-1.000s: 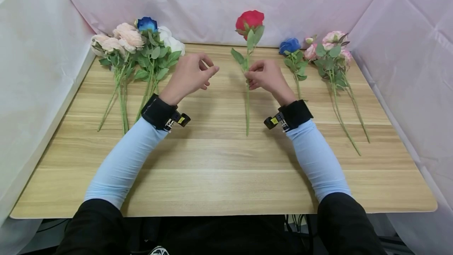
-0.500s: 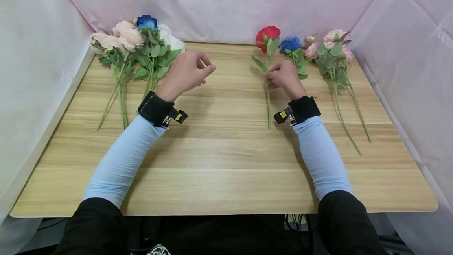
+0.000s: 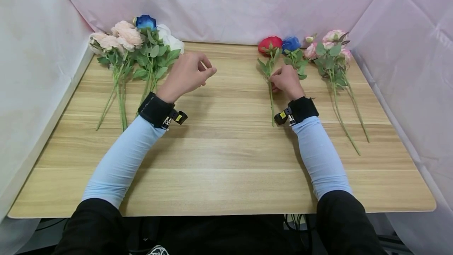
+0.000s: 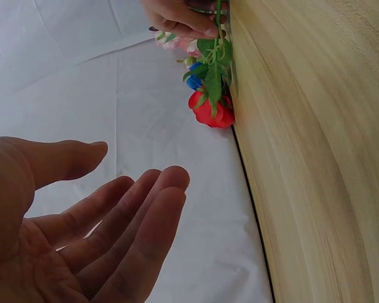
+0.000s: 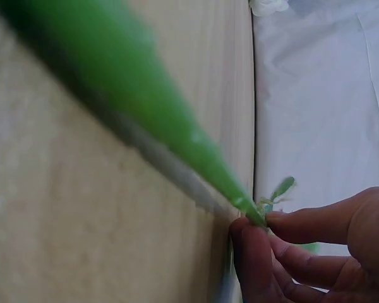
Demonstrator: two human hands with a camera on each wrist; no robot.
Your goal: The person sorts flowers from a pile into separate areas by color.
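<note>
2 pale-blue sleeves [image 3: 122, 160] over black upper sleeves, black wrist straps [image 3: 155, 110] with yellow-tagged cameras

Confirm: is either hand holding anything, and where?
Right hand pinches the red rose by its stem, mid-length, below the leaves. Left hand holds nothing.

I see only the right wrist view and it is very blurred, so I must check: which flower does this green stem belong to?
Observer: The red rose. The right hand pinches its stem low over the table.
Operator: What is beside its bloom?
Observer: A blue rose, close on its right.
Operator: And the left hand?
Observer: The left hand holds nothing, fingers relaxed, near a bunch of flowers.
</note>
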